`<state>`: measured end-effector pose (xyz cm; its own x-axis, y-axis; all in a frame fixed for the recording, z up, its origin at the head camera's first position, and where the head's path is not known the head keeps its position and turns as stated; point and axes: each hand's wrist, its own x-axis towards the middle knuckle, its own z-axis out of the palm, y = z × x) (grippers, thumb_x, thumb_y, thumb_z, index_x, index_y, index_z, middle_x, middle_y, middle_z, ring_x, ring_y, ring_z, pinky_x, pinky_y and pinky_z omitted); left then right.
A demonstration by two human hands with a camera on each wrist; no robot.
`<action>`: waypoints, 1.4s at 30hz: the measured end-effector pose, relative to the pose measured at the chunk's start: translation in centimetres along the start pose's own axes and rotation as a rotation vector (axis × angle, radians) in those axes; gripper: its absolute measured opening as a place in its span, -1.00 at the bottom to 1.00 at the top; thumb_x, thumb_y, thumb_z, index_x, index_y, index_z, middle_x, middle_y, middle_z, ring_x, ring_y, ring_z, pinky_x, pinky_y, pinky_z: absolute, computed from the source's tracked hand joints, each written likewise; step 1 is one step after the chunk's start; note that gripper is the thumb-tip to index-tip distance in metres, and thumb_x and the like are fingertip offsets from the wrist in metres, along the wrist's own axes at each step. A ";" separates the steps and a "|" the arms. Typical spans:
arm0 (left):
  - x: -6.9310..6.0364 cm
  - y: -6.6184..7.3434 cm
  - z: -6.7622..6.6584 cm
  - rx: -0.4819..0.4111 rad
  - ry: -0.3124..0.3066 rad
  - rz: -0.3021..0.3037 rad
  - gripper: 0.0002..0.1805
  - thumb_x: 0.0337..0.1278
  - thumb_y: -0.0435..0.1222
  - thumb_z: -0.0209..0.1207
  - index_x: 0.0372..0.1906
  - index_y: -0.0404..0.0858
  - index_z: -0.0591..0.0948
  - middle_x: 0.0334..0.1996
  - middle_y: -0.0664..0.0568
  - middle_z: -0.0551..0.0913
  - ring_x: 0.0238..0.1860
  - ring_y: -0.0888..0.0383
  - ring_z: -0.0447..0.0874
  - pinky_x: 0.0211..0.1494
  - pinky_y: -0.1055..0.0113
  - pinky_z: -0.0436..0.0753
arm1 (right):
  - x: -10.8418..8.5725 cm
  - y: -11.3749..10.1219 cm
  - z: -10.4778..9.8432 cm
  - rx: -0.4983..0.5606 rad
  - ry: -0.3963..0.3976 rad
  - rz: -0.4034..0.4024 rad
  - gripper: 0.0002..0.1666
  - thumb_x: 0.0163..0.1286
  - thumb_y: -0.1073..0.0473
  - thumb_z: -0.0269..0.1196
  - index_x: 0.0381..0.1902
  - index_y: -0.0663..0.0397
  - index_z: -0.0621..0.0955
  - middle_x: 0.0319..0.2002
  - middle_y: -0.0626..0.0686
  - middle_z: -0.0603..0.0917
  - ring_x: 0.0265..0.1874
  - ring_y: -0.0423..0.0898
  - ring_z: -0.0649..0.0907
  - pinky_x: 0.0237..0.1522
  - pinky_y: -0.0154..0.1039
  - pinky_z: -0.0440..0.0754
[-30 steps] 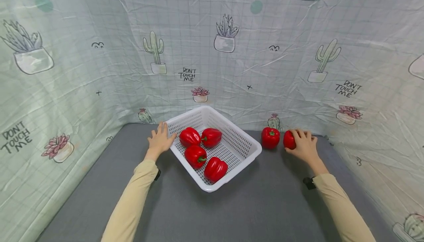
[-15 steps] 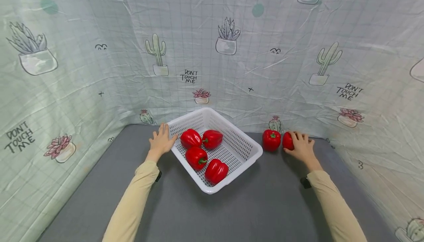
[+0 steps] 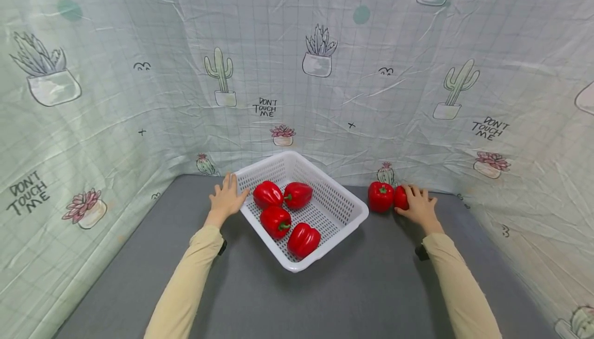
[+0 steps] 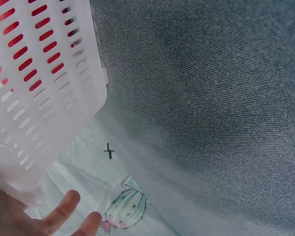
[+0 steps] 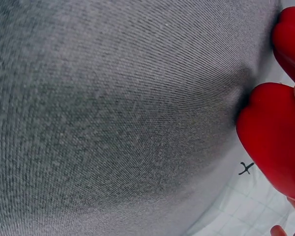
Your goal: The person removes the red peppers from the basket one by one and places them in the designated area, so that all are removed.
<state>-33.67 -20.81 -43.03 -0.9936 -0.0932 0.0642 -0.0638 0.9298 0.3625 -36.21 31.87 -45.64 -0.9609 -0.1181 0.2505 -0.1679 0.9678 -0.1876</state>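
My left hand (image 3: 225, 199) rests with spread fingers against the left corner of a white perforated plastic basket (image 3: 341, 230). In the left wrist view its fingers (image 4: 64, 211) reach out past the basket wall (image 4: 64, 93). Several red bell peppers (image 3: 303, 240) lie inside the basket. At the back right, my right hand (image 3: 419, 209) grips a red bell pepper (image 3: 401, 198) that sits on the table, partly covered by the hand. Just left of it stands another red bell pepper (image 3: 380, 197), stem up. The right wrist view shows the gripped pepper (image 5: 275, 132) close beside its neighbour (image 5: 292, 42).
A dark grey cloth covers the table (image 3: 352, 297). Behind and at both sides hangs a pale curtain (image 3: 343, 96) printed with cacti; its lower edge meets the table right behind the basket and the peppers.
My right hand has slid its bell pepper left along the table, closing the gap to the standing pepper. The left hand and the basket have stayed in place; the head view has shifted slightly.
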 end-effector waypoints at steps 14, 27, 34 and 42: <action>0.1 -0.1 0.2 0.005 -0.008 -0.001 -0.18 0.21 0.09 -0.23 0.38 -0.36 -0.12 0.40 -0.24 -0.19 0.28 -0.46 -0.13 0.14 -0.40 0.00 | -0.1 -0.1 0.3 0.021 0.042 -0.026 -0.08 -0.07 0.04 0.39 0.19 0.15 0.21 0.11 0.33 0.24 0.05 0.31 0.19 -0.17 0.39 0.14; 0.0 0.0 0.2 0.000 -0.002 -0.004 -0.18 0.21 0.08 -0.23 0.37 -0.36 -0.12 0.40 -0.24 -0.19 0.28 -0.46 -0.13 0.14 -0.40 -0.01 | -0.2 0.1 0.3 0.012 0.053 -0.036 -0.04 -0.09 0.03 0.41 0.21 0.14 0.19 0.14 0.33 0.22 0.05 0.34 0.19 -0.17 0.38 0.14; 0.0 0.0 0.1 0.005 -0.008 -0.010 -0.19 0.22 0.07 -0.21 0.37 -0.36 -0.12 0.40 -0.24 -0.19 0.28 -0.46 -0.13 0.15 -0.40 0.00 | -0.3 0.1 0.2 0.007 0.040 -0.033 -0.05 -0.09 0.05 0.40 0.21 0.13 0.19 0.14 0.31 0.23 0.05 0.34 0.19 -0.17 0.36 0.15; 0.1 0.0 0.1 0.006 0.000 -0.005 -0.19 0.21 0.06 -0.21 0.37 -0.37 -0.11 0.39 -0.25 -0.18 0.27 -0.45 -0.11 0.14 -0.40 0.01 | -0.2 0.6 0.2 0.002 0.038 -0.047 -0.02 -0.10 0.03 0.41 0.23 0.08 0.18 0.16 0.30 0.21 0.06 0.36 0.18 -0.19 0.36 0.13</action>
<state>-33.74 -20.80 -43.08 -0.9932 -0.0983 0.0625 -0.0697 0.9313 0.3574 -36.12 32.46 -45.96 -0.9428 -0.1547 0.2953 -0.2130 0.9610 -0.1766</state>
